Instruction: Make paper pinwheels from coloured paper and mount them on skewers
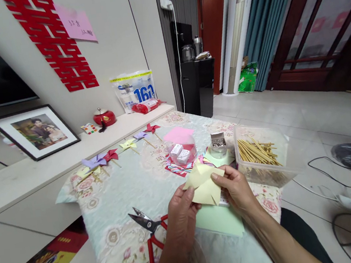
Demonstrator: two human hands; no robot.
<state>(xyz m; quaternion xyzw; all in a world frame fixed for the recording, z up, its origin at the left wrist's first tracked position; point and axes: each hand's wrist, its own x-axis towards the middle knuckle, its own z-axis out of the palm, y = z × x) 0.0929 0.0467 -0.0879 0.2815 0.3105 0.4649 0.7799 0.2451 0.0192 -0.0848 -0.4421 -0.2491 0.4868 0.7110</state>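
Note:
Between both hands is a pale yellow square of paper (205,184) with slits cut in from its corners. My left hand (183,204) pinches its left corner, and my right hand (233,186) grips the right side with the thumb on top. Below the paper lie light green sheets (220,221) on the tablecloth. Red-handled scissors (151,226) rest with blades apart, left of my left hand and partly behind that forearm. Beyond the paper are a small box of metal pins (218,140) on a round clear container and a clear round tub (181,150) holding little white boxes.
A clear plastic bin (266,171) of thin wooden sticks (258,152) stands at the table's right edge. Several paper pinwheels on sticks, among them a purple pinwheel (95,161), lie along the far left edge. Behind is a ledge with a framed photo (35,131).

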